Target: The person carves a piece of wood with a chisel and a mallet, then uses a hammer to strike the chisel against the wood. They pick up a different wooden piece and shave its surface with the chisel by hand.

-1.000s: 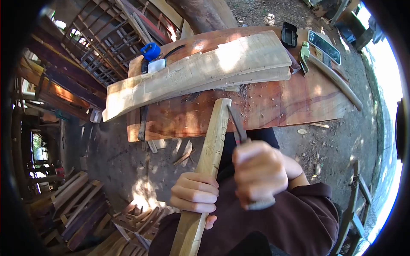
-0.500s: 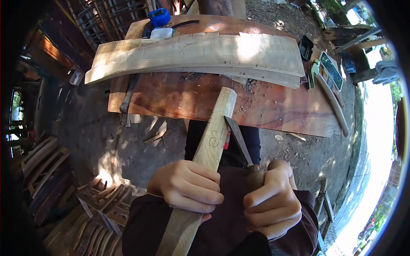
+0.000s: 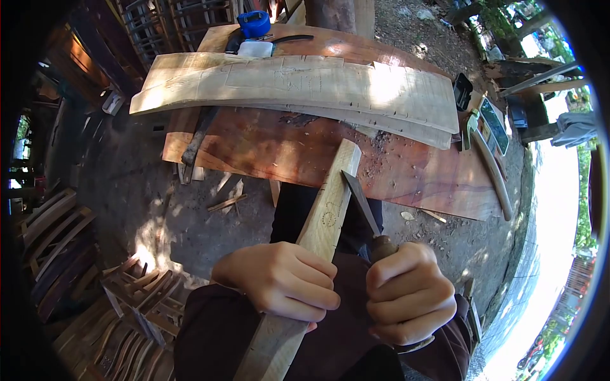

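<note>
My left hand is wrapped round a long, pale piece of wood that slants up and away from me. A round pattern of small dots and several short dark marks show on its faces. In my closed right hand is the wooden handle of a tool with a flat, dark metal blade. The blade's slanted tip lies at the right edge of the pale piece, near its far end. My fist hides the lower part of the handle.
Ahead stands a reddish wooden table with large pale boards across it. A hammer, a phone and a black case lie at its right. A blue object sits at the back. Curved wooden parts are stacked at left.
The pale piece and the blade have shifted slightly right and down in view. My right fingers now wrap more tightly round the handle, with the thumb less visible.
</note>
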`<state>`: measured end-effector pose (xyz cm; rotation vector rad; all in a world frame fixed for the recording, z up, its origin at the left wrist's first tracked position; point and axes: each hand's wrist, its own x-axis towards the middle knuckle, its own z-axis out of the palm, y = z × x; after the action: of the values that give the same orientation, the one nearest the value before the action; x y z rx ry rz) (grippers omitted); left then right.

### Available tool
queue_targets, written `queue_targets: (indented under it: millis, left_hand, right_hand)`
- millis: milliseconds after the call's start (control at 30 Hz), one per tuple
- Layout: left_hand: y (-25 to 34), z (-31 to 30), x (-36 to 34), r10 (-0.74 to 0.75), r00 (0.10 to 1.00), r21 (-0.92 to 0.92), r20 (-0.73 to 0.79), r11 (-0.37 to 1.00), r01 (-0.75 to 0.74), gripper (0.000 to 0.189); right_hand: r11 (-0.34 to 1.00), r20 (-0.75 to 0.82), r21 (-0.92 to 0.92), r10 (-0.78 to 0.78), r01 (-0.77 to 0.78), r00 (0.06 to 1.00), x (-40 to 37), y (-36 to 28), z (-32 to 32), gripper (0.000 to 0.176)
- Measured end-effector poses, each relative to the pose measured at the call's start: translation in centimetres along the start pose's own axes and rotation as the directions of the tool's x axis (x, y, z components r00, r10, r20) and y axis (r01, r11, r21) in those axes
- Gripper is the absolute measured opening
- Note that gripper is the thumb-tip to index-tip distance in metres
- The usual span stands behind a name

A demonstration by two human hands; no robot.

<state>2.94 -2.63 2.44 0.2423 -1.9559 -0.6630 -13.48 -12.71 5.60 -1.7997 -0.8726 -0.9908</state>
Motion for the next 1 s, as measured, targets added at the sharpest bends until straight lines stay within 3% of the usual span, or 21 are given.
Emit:
queue_targets:
  millis: [67, 133, 267, 333, 533, 600, 633, 733, 800, 867, 900, 1000]
  left_hand:
    - [0.1, 0.1, 0.0, -0.007, 1.000, 0.006, 0.013, 1.000, 0.007, 0.017]
    - [0.1, 0.1, 0.1, -0.019, 0.999, 0.016, 0.026, 1.000, 0.019, 0.018]
    - [0.1, 0.0, 0.0, -0.018, 1.000, 0.019, 0.007, 1.000, 0.018, 0.018]
    - [0.2, 0.4, 0.1, -0.025, 1.000, 0.017, 0.006, 1.000, 0.025, 0.018]
    - [0.1, 0.5, 0.1, -0.032, 0.999, -0.015, -0.023, 0.999, 0.032, 0.015]
    - [0.1, 0.6, 0.1, -0.022, 0.999, 0.014, -0.025, 1.000, 0.022, 0.014]
    - [0.1, 0.6, 0.2, -0.019, 1.000, 0.013, -0.020, 1.000, 0.019, 0.014]
    - [0.0, 0.6, 0.3, -0.020, 0.999, -0.003, -0.048, 1.000, 0.020, 0.013]
    - [-0.1, 0.8, 0.0, 0.000, 0.998, -0.005, -0.061, 1.000, -0.001, 0.012]
    - [-0.1, 1.2, -0.3, -0.003, 0.997, -0.016, -0.072, 1.000, 0.001, 0.012]
    - [-0.2, 1.2, -0.4, 0.000, 0.997, -0.020, -0.077, 1.000, -0.002, 0.012]
    - [0.2, 0.7, 0.0, -0.020, 0.998, -0.018, -0.057, 1.000, 0.019, 0.011]
  right_hand:
    - [0.999, 0.008, -0.035, 0.016, -0.015, 1.000, -0.1, -0.3, 0.3, 0.013]
    - [0.998, 0.162, -0.068, 0.011, 0.000, 0.987, -0.1, -0.6, 0.8, 0.013]
    - [0.999, 0.187, -0.043, 0.008, 0.000, 0.982, 0.0, 0.3, 0.2, 0.014]
    - [0.989, 0.064, -0.126, 0.091, -0.083, 0.994, -1.2, 1.5, 0.4, 0.014]
    - [0.998, 0.127, -0.015, -0.059, 0.061, 0.990, -0.9, 0.5, 0.3, 0.019]
    - [0.982, 0.021, -0.120, 0.152, -0.149, 0.988, -1.6, 2.1, -0.5, 0.016]
    - [0.975, 0.016, -0.147, 0.172, -0.168, 0.985, -1.9, 2.5, -0.8, 0.016]
    - [0.996, -0.014, -0.083, 0.031, -0.033, 0.999, -1.6, 1.3, -0.3, 0.020]
    - [0.997, 0.019, -0.059, 0.055, -0.054, 0.998, -1.4, 1.2, -0.1, 0.023]
    - [0.972, -0.095, -0.178, 0.137, -0.152, 0.986, -2.2, 3.3, -0.6, 0.018]
    - [0.974, -0.072, -0.142, 0.169, -0.178, 0.983, -2.6, 4.5, -1.4, 0.017]
    - [0.985, -0.073, -0.114, 0.123, -0.131, 0.990, -1.8, 2.0, -0.7, 0.017]
